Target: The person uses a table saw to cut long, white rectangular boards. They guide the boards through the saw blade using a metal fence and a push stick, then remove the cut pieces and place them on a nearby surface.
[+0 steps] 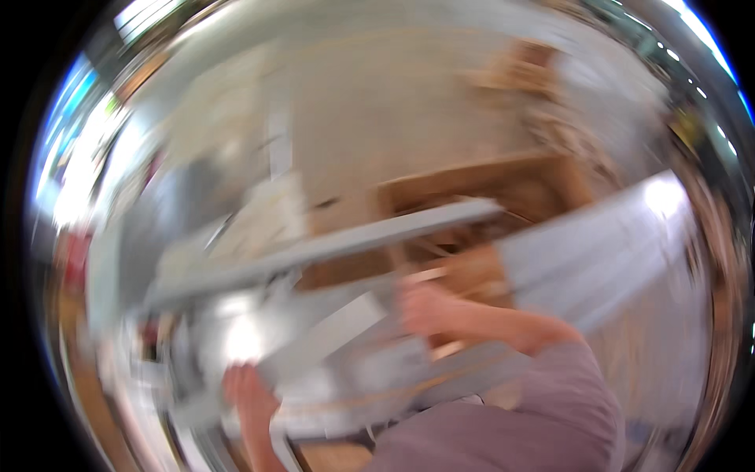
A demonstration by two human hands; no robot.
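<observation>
The two hands are apart. The left hand [252,396] is near and to the left, by the near left end of a flat, pale grey strip [329,333]. The strip slants up to the right, and its far end points toward the gap between the hands. It is too blurry to tell if the left hand grips it.

The right hand [429,309] is farther off and more to the right, beside some brown board [476,275]. Its fingers look curled, with small pale bits showing above and below, but I cannot tell if it holds them.

Under the strip is a shiny grey surface [354,383]. Past both hands, a long grey bar [338,242] runs from the left to the far right. Its right end crosses in front of an open brown box [487,172]. A big, shiny grey panel [602,244] is on the right. Far off, a brown pile [528,69] sits on the grey floor [377,102].
</observation>
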